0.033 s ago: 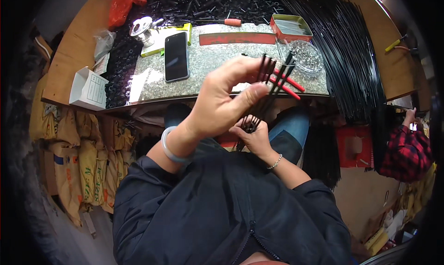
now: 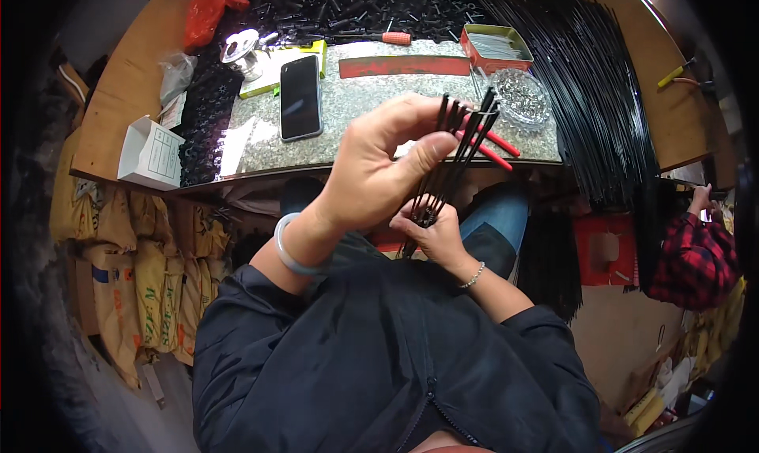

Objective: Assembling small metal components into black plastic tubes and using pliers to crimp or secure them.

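A bundle of thin black rods (image 2: 454,159) stands slanted over my lap, its tops fanned out near the table's front edge. My left hand (image 2: 378,156) closes thumb and fingers around the upper part of the rods. Lower down, my right hand (image 2: 436,230) wraps round the same bundle, where several rod ends show in a ring. Red-handled pliers (image 2: 496,154) lie on the table behind the rods, partly hidden by them. Close to the rod tops sits a clear round dish (image 2: 522,97) of small metal parts.
On the stone slab (image 2: 371,89) lie a phone (image 2: 300,99) and a red strip (image 2: 403,67). A red tin (image 2: 498,48) holds thin pins. Long black rods (image 2: 589,89) cover the right side; a white box (image 2: 150,152) stands left. A person in a plaid sleeve (image 2: 696,259) is at far right.
The rod tops have shifted slightly left, together with my left hand. My right hand keeps its hold lower on the bundle, with only a tiny shift.
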`<state>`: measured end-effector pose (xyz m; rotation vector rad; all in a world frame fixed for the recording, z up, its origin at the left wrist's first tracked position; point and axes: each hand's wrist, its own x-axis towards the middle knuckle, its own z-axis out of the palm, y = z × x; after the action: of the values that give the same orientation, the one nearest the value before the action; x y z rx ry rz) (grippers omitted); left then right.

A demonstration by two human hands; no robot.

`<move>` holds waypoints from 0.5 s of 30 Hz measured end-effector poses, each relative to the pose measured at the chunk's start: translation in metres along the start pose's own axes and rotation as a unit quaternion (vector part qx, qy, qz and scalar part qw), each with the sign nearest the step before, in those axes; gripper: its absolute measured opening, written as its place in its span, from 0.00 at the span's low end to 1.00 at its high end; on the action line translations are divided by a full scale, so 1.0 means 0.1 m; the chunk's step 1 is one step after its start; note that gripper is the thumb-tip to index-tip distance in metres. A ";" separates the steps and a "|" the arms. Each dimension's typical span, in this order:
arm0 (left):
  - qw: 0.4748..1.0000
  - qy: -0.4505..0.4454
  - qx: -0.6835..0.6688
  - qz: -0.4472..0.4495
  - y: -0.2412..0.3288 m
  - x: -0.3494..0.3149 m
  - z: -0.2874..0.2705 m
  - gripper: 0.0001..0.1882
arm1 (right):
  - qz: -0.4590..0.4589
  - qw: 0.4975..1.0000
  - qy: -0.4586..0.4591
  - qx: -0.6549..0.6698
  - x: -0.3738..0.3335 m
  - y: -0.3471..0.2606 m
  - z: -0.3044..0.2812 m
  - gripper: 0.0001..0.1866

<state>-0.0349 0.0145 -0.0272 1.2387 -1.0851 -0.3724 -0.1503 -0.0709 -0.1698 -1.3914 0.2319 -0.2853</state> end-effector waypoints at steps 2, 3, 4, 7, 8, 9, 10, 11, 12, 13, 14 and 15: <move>0.997 -0.009 -0.062 -0.055 0.04 0.04 -0.02 0.15 | -0.023 0.998 -0.041 -0.028 0.08 -0.21 -0.09 0.15; 0.992 -0.023 -0.083 -0.095 0.05 0.04 -0.04 0.15 | -0.072 0.996 -0.048 -0.036 0.13 -0.42 -0.11 0.16; 0.992 -0.023 -0.083 -0.094 0.04 0.05 -0.04 0.15 | -0.068 0.995 -0.072 -0.023 0.17 -0.58 -0.18 0.22; 0.991 -0.029 -0.120 -0.046 -0.01 0.07 -0.02 0.13 | -0.128 0.982 -0.072 0.118 0.33 -1.14 -0.23 0.42; 0.995 -0.020 -0.100 -0.014 0.02 0.09 -0.02 0.12 | -0.118 0.975 -0.099 0.159 0.39 -1.30 -0.27 0.45; 0.997 -0.010 -0.078 0.017 0.03 0.10 -0.03 0.11 | -0.155 0.965 -0.106 0.181 0.44 -1.35 -0.27 0.39; 0.998 -0.003 -0.063 0.028 0.04 0.09 -0.08 0.08 | -0.122 0.970 -0.102 0.185 0.45 -1.43 -0.26 0.33; 0.998 0.007 -0.057 0.027 0.06 0.08 -0.09 0.08 | -0.088 0.973 -0.101 0.190 0.46 -1.50 -0.25 0.28; 0.999 0.004 -0.036 0.026 0.09 0.07 -0.08 0.08 | -0.089 0.962 -0.108 0.236 0.45 -1.51 -0.23 0.24; 1.000 0.007 -0.011 0.023 0.14 0.05 -0.07 0.08 | -0.086 0.947 -0.122 0.284 0.42 -1.52 -0.20 0.21; 0.996 0.011 0.031 0.078 0.17 0.06 -0.06 0.09 | -0.094 0.955 -0.120 0.255 0.38 -1.53 -0.20 0.19; 0.988 0.016 0.079 0.130 0.17 0.07 -0.05 0.10 | -0.104 0.959 -0.132 0.227 0.35 -1.53 -0.22 0.19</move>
<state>-0.0326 0.0178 -0.0089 1.2169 -1.2500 -0.0678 -0.1341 -0.1267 -0.0220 -0.9808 -0.1955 -0.3000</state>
